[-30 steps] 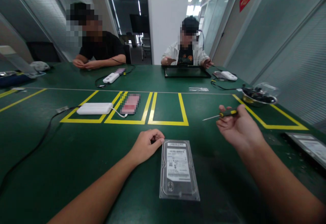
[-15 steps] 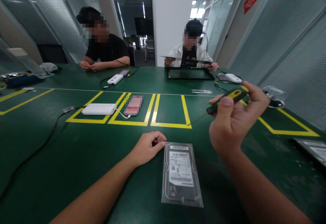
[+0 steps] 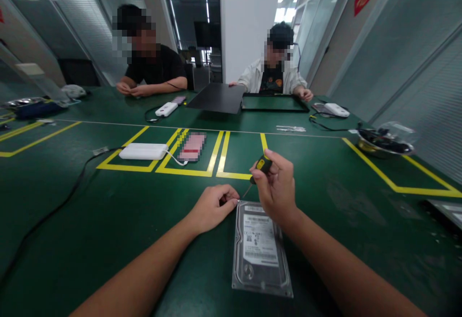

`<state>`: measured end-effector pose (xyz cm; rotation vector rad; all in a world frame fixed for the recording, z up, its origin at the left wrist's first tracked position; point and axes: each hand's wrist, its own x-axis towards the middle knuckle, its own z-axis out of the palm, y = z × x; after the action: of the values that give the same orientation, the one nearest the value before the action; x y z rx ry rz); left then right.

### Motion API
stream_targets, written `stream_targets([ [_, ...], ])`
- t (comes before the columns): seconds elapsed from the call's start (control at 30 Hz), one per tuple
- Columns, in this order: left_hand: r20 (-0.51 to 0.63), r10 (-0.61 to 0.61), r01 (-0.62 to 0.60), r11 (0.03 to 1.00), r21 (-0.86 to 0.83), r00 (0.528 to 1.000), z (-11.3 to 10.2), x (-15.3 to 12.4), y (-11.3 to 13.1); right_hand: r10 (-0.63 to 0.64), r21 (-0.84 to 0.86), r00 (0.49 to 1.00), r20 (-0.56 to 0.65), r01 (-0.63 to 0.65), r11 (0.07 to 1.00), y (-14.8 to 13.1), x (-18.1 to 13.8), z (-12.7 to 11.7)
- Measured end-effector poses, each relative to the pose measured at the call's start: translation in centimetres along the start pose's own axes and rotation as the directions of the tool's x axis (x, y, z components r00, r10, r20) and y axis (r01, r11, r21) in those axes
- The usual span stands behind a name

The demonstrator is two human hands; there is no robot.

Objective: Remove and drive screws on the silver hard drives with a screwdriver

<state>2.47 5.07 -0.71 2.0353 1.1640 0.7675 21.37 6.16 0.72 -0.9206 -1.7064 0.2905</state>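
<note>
A hard drive (image 3: 262,245) lies flat, label side up, in front of me on the green table. At its far left corner is my left hand (image 3: 215,209), thumb and fingers closed in a pinch; a tiny bright spot shows at the fingertips, too small to name. My right hand (image 3: 276,184) is wrapped round the green and yellow handle of a screwdriver (image 3: 263,164). The screwdriver's thin shaft slants down and left, its tip close to that same corner of the drive. Whether the tip touches anything I cannot tell. My right hand hides the drive's far right corner.
A white power bank (image 3: 143,151) with a cable and a phone (image 3: 192,146) lie beyond, in yellow-taped boxes. A metal bowl (image 3: 385,145) stands at right, above another dark device (image 3: 445,216). Across the table, one person handles a black panel (image 3: 218,98) beside a frame; another sits at left.
My right hand has brought the screwdriver left and down to the drive's far left corner. My left hand stays there. Across the table, the person has moved the black panel left of the frame.
</note>
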Motion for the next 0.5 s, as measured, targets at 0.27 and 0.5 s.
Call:
stream_targets([
  [0.27,-0.009,0.019,-0.019,1.0,0.017,1.0,0.05,0.02,-0.17,-0.052,0.012,0.998,0.04,0.051,0.999,-0.04,-0.09,0.79],
  [0.5,-0.015,0.024,-0.024,1.0,0.016,1.0,0.11,0.05,-0.35,-0.099,0.01,0.994,0.042,0.098,0.995,-0.12,-0.13,0.93],
])
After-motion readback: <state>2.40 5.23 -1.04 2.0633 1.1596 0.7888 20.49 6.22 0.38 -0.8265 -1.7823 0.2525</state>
